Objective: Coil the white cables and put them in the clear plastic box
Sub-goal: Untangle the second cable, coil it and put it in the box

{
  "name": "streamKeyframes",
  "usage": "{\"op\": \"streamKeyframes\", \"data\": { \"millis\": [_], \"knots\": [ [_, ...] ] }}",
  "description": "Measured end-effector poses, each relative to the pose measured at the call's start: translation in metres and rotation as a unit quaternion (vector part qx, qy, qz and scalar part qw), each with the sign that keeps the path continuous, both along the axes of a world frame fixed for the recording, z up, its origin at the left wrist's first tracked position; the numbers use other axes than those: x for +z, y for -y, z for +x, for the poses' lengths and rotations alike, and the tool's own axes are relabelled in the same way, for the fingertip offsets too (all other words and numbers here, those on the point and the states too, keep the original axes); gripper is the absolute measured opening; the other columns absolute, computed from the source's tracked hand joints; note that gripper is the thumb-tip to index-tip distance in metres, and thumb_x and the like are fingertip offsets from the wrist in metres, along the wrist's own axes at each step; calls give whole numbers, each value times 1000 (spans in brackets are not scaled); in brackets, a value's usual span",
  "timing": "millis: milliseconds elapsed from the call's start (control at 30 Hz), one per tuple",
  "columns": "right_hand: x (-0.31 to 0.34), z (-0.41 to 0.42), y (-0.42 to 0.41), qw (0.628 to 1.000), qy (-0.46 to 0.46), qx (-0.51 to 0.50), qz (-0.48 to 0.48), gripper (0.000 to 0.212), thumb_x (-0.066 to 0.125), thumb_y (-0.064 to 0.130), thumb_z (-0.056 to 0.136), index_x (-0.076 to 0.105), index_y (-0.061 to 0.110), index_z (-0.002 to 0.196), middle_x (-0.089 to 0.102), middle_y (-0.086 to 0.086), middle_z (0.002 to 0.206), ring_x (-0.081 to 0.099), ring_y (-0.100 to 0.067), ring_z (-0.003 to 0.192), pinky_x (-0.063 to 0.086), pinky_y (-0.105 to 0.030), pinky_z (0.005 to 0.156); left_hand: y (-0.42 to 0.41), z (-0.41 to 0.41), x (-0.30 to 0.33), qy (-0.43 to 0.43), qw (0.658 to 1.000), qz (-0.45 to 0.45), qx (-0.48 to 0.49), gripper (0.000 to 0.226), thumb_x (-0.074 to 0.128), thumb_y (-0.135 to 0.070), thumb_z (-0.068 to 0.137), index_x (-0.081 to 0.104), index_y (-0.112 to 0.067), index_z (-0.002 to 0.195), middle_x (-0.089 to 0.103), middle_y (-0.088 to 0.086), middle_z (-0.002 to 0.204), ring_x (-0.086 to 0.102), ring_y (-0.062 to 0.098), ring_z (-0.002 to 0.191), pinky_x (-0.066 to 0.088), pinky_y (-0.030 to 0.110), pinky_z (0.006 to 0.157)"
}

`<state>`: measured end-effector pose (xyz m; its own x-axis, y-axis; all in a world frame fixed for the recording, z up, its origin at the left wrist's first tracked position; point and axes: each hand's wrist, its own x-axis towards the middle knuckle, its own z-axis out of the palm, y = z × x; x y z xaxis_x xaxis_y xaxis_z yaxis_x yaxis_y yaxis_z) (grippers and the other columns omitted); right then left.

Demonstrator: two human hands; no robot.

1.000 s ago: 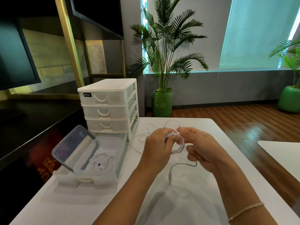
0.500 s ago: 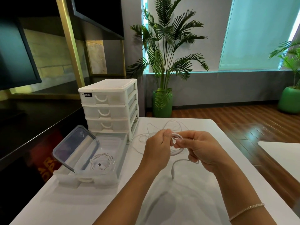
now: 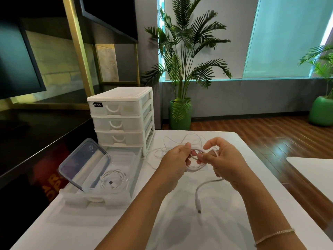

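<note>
White cables — three are counted: one coil point(image 3: 195, 160) is gripped above the tabletop point(image 3: 180, 231) by both the left hand point(image 3: 177, 159) and right hand point(image 3: 222, 160), one coiled cable point(image 3: 113, 180) lies in the clear plastic box point(image 3: 126, 177) at the left, and one loose cable point(image 3: 180, 141) is spread beyond the hands — near a three-drawer unit point(image 3: 122, 116).

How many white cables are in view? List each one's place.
3, as far as shows: one coil in the clear box; one held by both hands; one loose tangle on the table behind them, possibly more than one.
</note>
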<state>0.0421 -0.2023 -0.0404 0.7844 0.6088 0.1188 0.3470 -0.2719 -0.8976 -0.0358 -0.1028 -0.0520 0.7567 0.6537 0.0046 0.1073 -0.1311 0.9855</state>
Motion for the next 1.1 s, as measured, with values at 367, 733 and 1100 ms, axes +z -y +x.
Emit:
{"op": "streamKeyframes", "data": {
  "millis": [367, 733, 1100],
  "knots": [
    [7, -11, 4, 977, 211, -6, -22, 17, 71, 22, 78, 57, 30, 72, 49, 6, 109, 44, -9, 97, 38, -20, 80, -6, -11, 8, 116, 939, -321, -38, 24, 51, -21, 93, 68, -5, 85, 67, 1, 61, 60, 10, 45, 52, 19, 49],
    [2, -11, 0, 964, 256, -52, -51, 18, 67, 31, 81, 75, 18, 90, 59, -1, 118, 48, -16, 110, 45, -42, 94, -12, -9, 2, 168, 961, -203, -82, 18, 51, -19, 92, 69, -15, 91, 70, -2, 74, 57, 13, 69, 48, 23, 69],
    [13, -17, 2, 999, 53, -8, 6, 40, 53, 35, 89, 53, 16, 53, 55, -1, 63, 49, -14, 61, 38, -23, 58, -22, -13, -2, 167, 985, 45, -11, 18, 67, -8, 82, 68, -25, 88, 70, -7, 88, 68, 3, 77, 53, 12, 71]
  ]
}}
